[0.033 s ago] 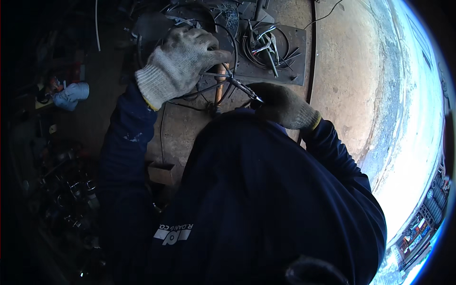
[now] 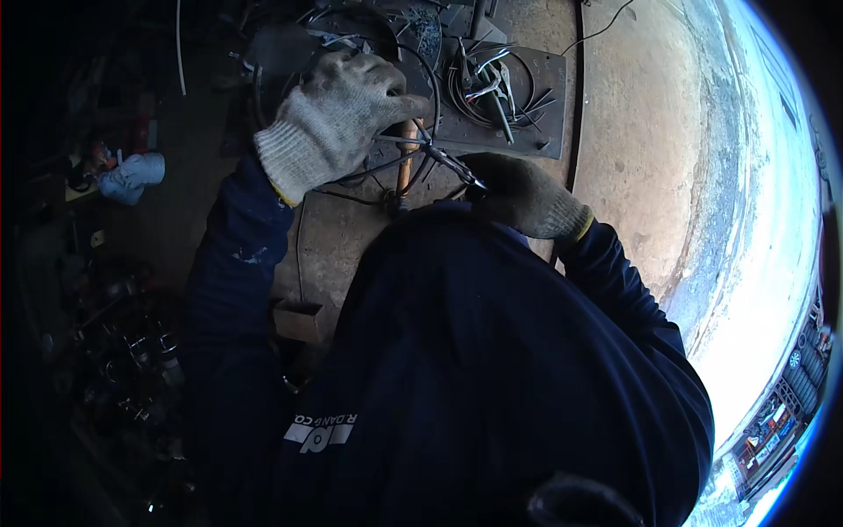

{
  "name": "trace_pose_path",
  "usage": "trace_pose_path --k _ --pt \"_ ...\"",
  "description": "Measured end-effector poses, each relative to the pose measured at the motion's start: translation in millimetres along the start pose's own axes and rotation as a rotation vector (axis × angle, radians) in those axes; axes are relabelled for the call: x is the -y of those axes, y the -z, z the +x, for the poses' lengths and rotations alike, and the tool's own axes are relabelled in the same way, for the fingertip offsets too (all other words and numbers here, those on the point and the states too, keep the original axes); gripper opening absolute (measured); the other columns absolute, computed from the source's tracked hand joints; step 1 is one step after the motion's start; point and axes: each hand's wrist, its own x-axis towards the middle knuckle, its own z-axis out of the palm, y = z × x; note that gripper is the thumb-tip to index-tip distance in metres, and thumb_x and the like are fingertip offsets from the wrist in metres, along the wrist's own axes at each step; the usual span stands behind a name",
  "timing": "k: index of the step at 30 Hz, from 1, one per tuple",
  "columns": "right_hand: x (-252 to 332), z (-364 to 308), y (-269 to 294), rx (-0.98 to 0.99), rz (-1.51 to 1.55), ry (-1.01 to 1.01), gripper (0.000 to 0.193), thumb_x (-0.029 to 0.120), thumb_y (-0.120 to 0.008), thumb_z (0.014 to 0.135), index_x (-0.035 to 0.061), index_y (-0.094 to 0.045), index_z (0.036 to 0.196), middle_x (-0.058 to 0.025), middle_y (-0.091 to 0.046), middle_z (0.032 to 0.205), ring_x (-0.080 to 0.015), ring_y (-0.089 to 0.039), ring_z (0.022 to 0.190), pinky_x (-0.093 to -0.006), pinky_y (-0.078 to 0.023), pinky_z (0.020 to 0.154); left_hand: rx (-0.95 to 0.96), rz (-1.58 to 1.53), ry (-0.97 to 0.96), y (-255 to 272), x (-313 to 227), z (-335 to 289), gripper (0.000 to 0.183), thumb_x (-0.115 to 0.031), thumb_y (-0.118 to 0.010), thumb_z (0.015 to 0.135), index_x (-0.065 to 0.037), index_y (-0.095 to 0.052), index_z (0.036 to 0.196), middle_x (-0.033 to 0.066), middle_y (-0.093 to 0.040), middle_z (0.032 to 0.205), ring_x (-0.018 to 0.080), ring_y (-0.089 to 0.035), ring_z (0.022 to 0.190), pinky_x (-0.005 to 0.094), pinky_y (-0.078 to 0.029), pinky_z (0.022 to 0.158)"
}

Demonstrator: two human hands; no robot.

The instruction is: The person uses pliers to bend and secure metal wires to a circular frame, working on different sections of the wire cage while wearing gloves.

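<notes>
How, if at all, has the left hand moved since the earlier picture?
Yes, barely: the left hand sits slightly farther right, judged against the dark plate, which shows no shift.

A dark rod frame [image 2: 436,98], hooped with straight spokes, sits toward eleven o'clock. Metal pliers [image 2: 456,167] slant toward ten o'clock, nose at its rods.

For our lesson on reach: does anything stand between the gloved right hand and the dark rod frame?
Yes: a metal tool, apparently pliers, extends from the right hand toward the rod frame.
</notes>
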Motion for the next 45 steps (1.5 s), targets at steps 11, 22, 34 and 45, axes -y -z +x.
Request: trace_pose_path --k 11,22,34,45 --pt "-68 13 16 0.278 0.589 -0.191 0.060 0.037 -0.066 0.099 -0.0030 -0.053 0.140 -0.0149 -0.068 0.121 -0.0213 -0.068 0.103 -0.0329 -0.056 0.090 0.054 0.098 -0.037 -6 -12 17 0.071 -0.006 -0.072 0.074 -0.036 -0.056 0.136 0.0005 -0.058 0.126 0.0221 -0.058 0.120 0.0444 -0.051 0.103" --pt "-69 31 15 -0.120 0.117 -0.326 0.049 0.042 -0.064 0.098 -0.0032 -0.064 0.117 -0.0096 -0.069 0.097 -0.0163 -0.065 0.082 -0.0341 -0.055 0.075 -0.077 0.018 0.046 13 -7 3 0.065 -0.002 -0.070 0.076 -0.031 -0.059 0.133 -0.0002 -0.060 0.116 0.0240 -0.057 0.121 0.0479 -0.048 0.102" --pt "-238 83 43 -0.411 0.293 -0.719 0.051 0.049 -0.055 0.099 0.0088 -0.063 0.069 -0.0053 -0.060 0.063 -0.0173 -0.057 0.052 -0.0362 -0.042 0.048 0.004 0.039 0.202 5 7 -14 0.059 -0.009 -0.072 0.083 -0.035 -0.057 0.133 0.0000 -0.059 0.124 0.0257 -0.053 0.128 0.0512 -0.041 0.108" --pt "-247 66 -7 -0.422 0.429 -0.599 0.039 0.043 -0.063 0.098 0.0094 -0.061 0.079 -0.0013 -0.055 0.062 -0.0128 -0.050 0.050 -0.0323 -0.037 0.048 0.366 0.136 0.335 -20 61 46 0.059 -0.014 -0.067 0.088 -0.032 -0.053 0.142 0.0036 -0.054 0.139 0.0252 -0.045 0.138 0.0518 -0.036 0.117"
